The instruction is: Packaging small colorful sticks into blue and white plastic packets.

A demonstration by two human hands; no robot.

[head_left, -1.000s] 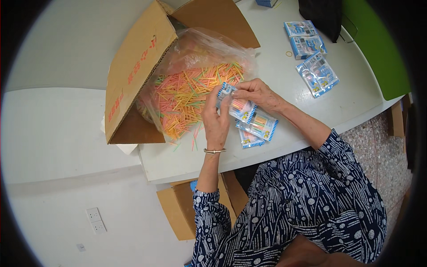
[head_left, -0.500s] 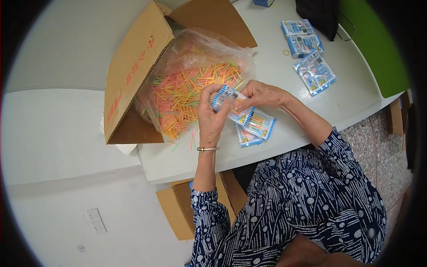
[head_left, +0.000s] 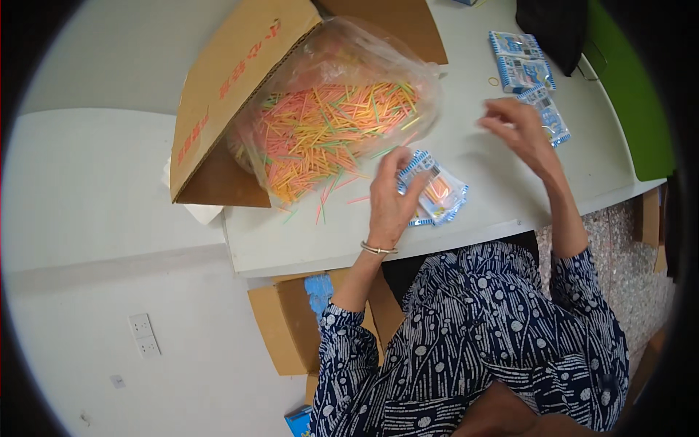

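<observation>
My left hand pinches a small clear plastic packet with blue striped ends, and pastel sticks show inside it. Similar packets lie beneath it on the table, mostly covered. My right hand is raised off to the right, fingers loosely bent and apart, with nothing visible in them. Behind that hand lies a packet, partly hidden by it. Beyond my left hand, a clear plastic bag full of thin pink, yellow, orange and green sticks spills toward the table.
The bag sits in a tipped cardboard box at the left. More packets lie at the far right beside a rubber band, a black bag and a green panel. Below the table edge stands an open carton.
My right hand has let go of the packet and moved right, toward the other packets. My left hand has lowered its packet onto the ones on the table. The whole view has shifted slightly.
</observation>
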